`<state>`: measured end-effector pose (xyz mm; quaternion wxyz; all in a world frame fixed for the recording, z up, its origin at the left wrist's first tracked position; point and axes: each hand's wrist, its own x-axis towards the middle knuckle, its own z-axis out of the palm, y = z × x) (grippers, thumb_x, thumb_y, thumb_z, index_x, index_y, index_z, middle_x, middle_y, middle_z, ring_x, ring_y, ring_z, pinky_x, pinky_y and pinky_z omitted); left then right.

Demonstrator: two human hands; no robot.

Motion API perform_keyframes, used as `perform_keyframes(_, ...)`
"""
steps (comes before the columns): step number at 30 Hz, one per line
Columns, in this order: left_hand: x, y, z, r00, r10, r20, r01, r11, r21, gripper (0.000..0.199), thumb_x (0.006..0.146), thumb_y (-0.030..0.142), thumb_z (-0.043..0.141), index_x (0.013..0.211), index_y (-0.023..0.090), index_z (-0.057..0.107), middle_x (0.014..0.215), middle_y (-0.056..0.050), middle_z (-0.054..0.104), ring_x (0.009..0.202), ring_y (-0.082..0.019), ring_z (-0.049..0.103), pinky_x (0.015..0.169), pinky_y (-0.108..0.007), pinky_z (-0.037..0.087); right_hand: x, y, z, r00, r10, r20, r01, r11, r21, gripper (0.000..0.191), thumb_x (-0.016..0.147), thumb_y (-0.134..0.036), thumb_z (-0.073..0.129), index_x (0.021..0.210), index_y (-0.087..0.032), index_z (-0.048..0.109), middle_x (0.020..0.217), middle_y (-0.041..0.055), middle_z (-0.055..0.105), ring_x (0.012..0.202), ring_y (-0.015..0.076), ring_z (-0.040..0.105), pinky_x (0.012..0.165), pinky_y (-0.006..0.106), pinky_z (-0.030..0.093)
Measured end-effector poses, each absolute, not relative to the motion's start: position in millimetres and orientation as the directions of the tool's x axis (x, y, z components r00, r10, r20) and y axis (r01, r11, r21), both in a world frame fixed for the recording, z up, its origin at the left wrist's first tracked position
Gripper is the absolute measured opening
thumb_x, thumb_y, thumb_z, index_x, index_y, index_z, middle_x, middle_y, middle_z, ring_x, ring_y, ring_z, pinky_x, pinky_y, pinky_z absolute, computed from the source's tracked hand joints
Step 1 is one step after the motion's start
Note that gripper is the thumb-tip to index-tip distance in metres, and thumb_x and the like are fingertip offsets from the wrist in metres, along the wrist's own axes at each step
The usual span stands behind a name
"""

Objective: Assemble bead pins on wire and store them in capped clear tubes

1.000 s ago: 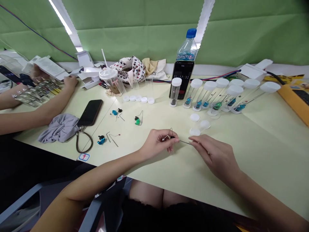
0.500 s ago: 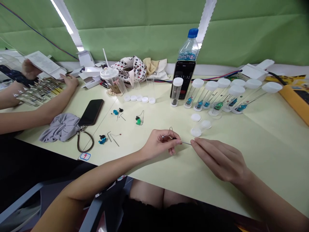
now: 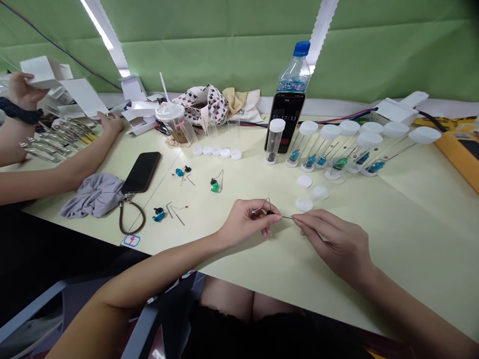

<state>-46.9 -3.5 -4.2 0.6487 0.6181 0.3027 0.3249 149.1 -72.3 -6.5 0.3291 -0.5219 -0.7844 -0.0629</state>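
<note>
My left hand is closed, pinching a small black part from which a thin bent wire loops upward. Between the fingertips of my right hand is a thin metal rod, whose other end reaches the left fingertips. The fingers hide how rod and black part meet. Nearby lie a green and black part with bent wires, a blue and black part with small rods, and another blue part beside L-shaped rods. Loose white caps rest behind my hands.
Several clear tubes with white caps stand at the back right, most holding coloured parts. A phone showing a timer leans on a water bottle. A second phone and grey cloth lie left, near another person's hands.
My right hand has shifted slightly left and up along the rod, its fingers now more curled. My left hand stays nearly still. The other person's far hand has moved left with a white box.
</note>
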Motion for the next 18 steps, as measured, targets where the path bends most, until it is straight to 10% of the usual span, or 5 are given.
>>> perform_keyframes(4, -46.7, -3.3, -5.1, 0.605, 0.796, 0.000, -0.036, 0.028, 0.999, 0.026, 0.075, 0.036, 0.065, 0.078, 0.010, 0.062, 0.072, -0.005, 0.063, 0.049, -0.009, 0.057, 0.050, -0.023, 0.050, 146.2, -71.9, -6.6, -0.216, 0.802, 0.556, 0.820, 0.458, -0.343, 0.013, 0.088, -0.018, 0.052, 0.093, -0.021, 0.063, 0.081, 0.0001, 0.068, 0.071, 0.0096, 0.063, 0.061, 0.020, 0.047)
perform_keyframes(12, -48.1, 1.2, -3.0, 0.586, 0.809, -0.038, -0.042, 0.077, 0.996, 0.027, 0.077, 0.037, 0.063, 0.081, 0.010, 0.063, 0.066, -0.003, 0.060, 0.050, -0.009, 0.058, 0.050, -0.023, 0.050, 157.0, -69.2, -16.0, -0.438, 0.690, 0.576, 0.850, 0.527, 0.014, 0.031, 0.089, -0.020, 0.050, 0.119, -0.017, 0.053, 0.099, 0.0079, 0.067, 0.088, 0.0174, 0.064, 0.076, 0.027, 0.050)
perform_keyframes(18, -47.4, -0.1, -4.0, 0.584, 0.810, -0.059, -0.023, 0.089, 0.996, 0.031, 0.074, 0.040, 0.065, 0.081, 0.010, 0.062, 0.067, -0.003, 0.060, 0.050, -0.009, 0.057, 0.050, -0.023, 0.050, 166.6, -73.9, -16.5, -0.488, 0.736, 0.470, 0.838, 0.546, 0.016, 0.036, 0.090, -0.013, 0.040, 0.126, -0.017, 0.048, 0.105, 0.0083, 0.066, 0.093, 0.0182, 0.063, 0.076, 0.029, 0.052)
